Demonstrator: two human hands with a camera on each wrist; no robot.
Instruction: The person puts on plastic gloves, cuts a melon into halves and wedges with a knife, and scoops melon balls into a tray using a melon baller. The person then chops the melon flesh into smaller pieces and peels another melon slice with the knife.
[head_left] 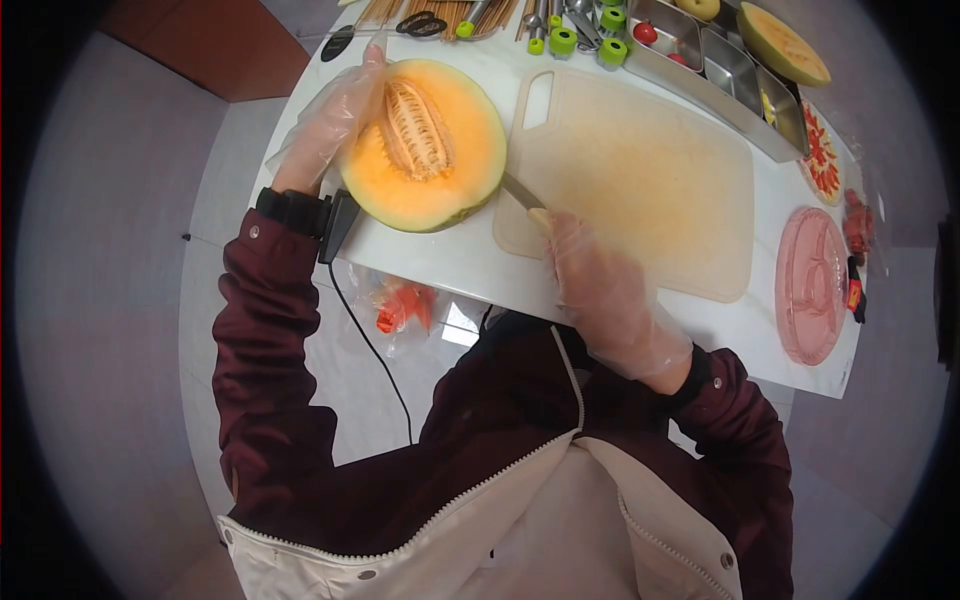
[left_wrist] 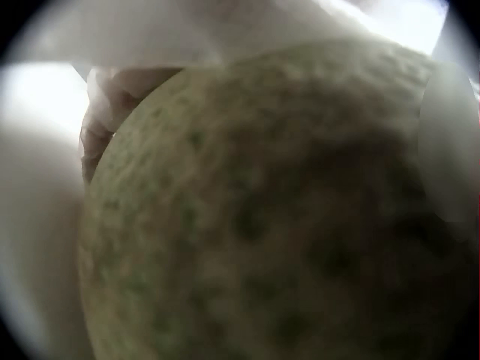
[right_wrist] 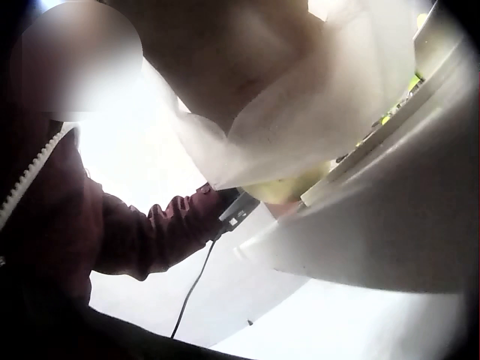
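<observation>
A halved melon [head_left: 470,115] shows its orange cut face and a seed-filled hollow in the head view. My gloved left hand [head_left: 333,122] holds it along its left side. In the left wrist view the mottled rind [left_wrist: 225,225] fills most of the picture, with gloved fingers [left_wrist: 109,112] bent at its edge. My gloved right hand [head_left: 615,290] grips a knife [head_left: 523,195] by the handle; the blade reaches the melon's lower right edge. Whether it touches the rind I cannot tell. The glove [right_wrist: 315,127] looms large in the right wrist view, before part of the melon [right_wrist: 289,187].
Right of the melon lies a cutting board [head_left: 650,200]. Skewers [head_left: 385,15] and green-ended tools [head_left: 563,41] lie at the back. Metal trays [head_left: 730,70], another melon piece [head_left: 785,45] and a pink divided tray [head_left: 810,285] stand right. A black cable [head_left: 372,345] hangs left.
</observation>
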